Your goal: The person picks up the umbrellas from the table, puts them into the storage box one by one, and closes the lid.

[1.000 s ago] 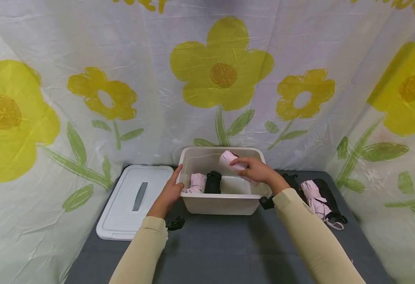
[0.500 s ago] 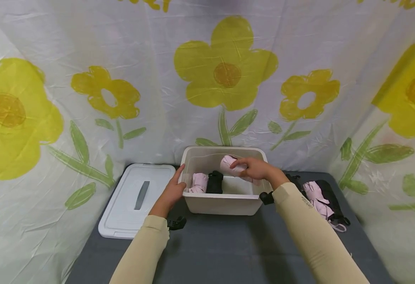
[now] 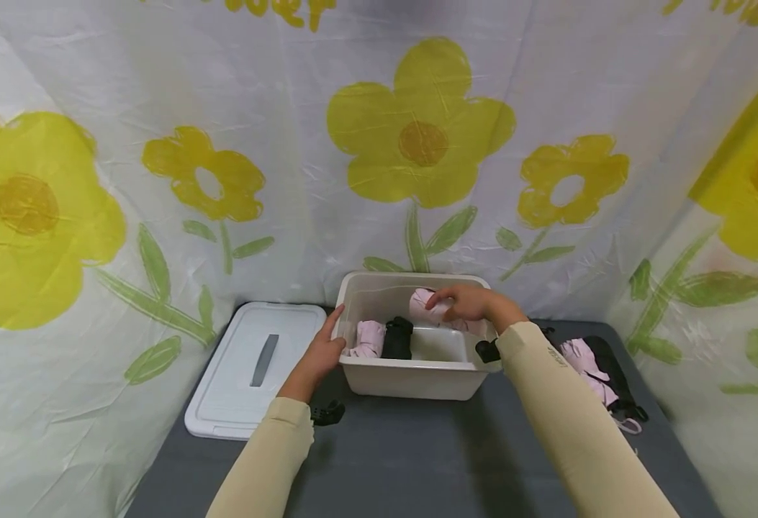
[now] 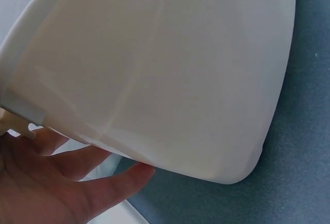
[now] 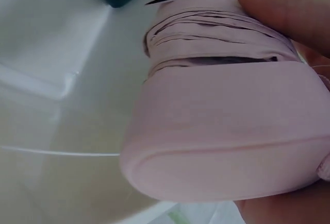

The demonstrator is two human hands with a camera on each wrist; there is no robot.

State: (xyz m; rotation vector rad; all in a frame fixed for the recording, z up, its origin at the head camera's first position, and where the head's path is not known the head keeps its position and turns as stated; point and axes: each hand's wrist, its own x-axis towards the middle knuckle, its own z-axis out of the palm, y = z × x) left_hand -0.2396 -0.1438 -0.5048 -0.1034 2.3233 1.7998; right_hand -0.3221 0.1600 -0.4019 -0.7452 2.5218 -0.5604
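Note:
A beige storage box (image 3: 411, 381) stands at the back middle of the table. My right hand (image 3: 472, 302) grips a pink folding umbrella (image 3: 420, 305), tilted inside the box at its right back. The right wrist view shows this umbrella's smooth end (image 5: 227, 131) and wrapped fabric, with the thumb along one side. Against the box's left rim rests my left hand (image 3: 317, 357), index finger extended; in the left wrist view its fingers (image 4: 116, 185) touch the outer wall. Inside the box at left, a pink folded umbrella (image 3: 368, 338) lies beside a black one (image 3: 397, 339).
A white lid (image 3: 229, 388) with a grey handle lies left of the box. To the right, another pink umbrella (image 3: 587, 367) and a black umbrella (image 3: 618, 374) lie on the grey table (image 3: 404, 460). A flower-printed curtain (image 3: 301, 237) hangs close behind.
My right hand has lowered the pink umbrella a little further into the box and turned it flatter. My left hand stays at the left rim. The head view has shifted slightly.

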